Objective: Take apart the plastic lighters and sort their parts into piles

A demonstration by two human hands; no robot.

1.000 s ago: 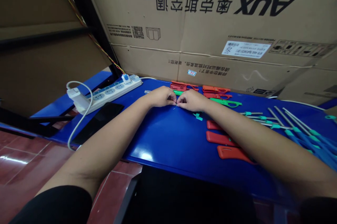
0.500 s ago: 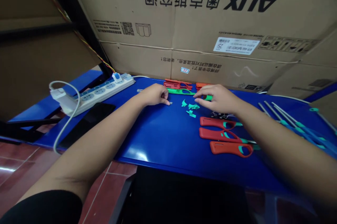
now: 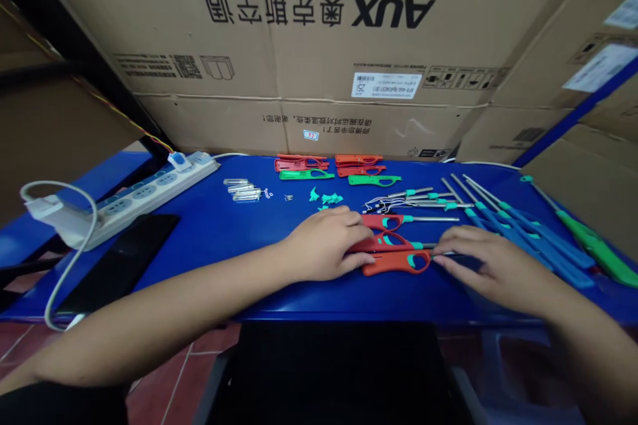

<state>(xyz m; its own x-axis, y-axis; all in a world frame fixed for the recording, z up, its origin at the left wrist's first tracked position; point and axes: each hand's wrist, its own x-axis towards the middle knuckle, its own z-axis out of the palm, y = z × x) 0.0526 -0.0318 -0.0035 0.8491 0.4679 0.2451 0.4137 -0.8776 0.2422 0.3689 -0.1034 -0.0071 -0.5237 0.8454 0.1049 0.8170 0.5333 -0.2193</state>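
Three long-nosed gas lighters lie side by side near the front of the blue table, their metal tubes pointing right. My left hand [image 3: 329, 245] is closed round the handle end of the middle red lighter [image 3: 386, 240], its thumb against the orange lighter [image 3: 396, 264] nearest me. With thumb and fingers, my right hand [image 3: 491, 262] pinches the tube of that orange lighter just past its trigger guard. The rear red lighter [image 3: 381, 221] lies untouched behind them. Small turquoise plastic pieces [image 3: 331, 199] sit just behind my left hand.
Red, orange and green handle shells [image 3: 306, 174] line the back by the cardboard box [image 3: 319, 46]. Clear cylinders [image 3: 244, 189] lie left. Metal tubes with wires [image 3: 419, 197], blue lighters [image 3: 538, 232] and a green lighter [image 3: 593, 245] lie right. A power strip [image 3: 154, 192] and black phone [image 3: 119, 259] are far left.
Both hands have come forward from the small parts at the back to the lighters near the front. My left hand moved right and closed on one; my right hand closed on a tube. The view shifted.
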